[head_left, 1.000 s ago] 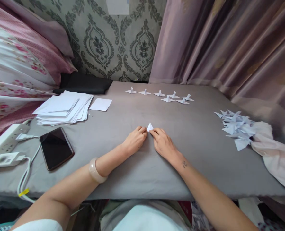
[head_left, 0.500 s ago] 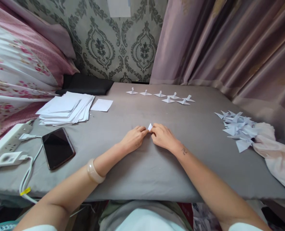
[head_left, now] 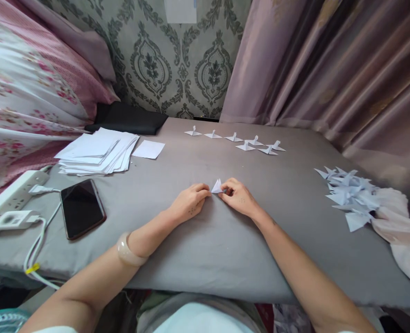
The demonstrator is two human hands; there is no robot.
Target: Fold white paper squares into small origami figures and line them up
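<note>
A small folded piece of white paper with a pointed top stands between my hands, just above the grey tabletop cloth. My right hand pinches its right side between thumb and fingers. On the other side, my left hand has its fingers pressed together at the paper's lower left corner. Farther back, several folded paper cranes stand in a row, some of them doubled up toward the right. A heap of similar paper cranes lies at the right.
At the left lie a stack of white paper and a single square sheet. Nearer are a black phone, a power strip and white cables. Pale cloth is bunched at the right edge; a black folded item lies behind the stack.
The folded paper shows more of its face now, as my right hand has shifted slightly right and uncovered it. My left fingers stay at its left corner. The camera view has shifted slightly.
</note>
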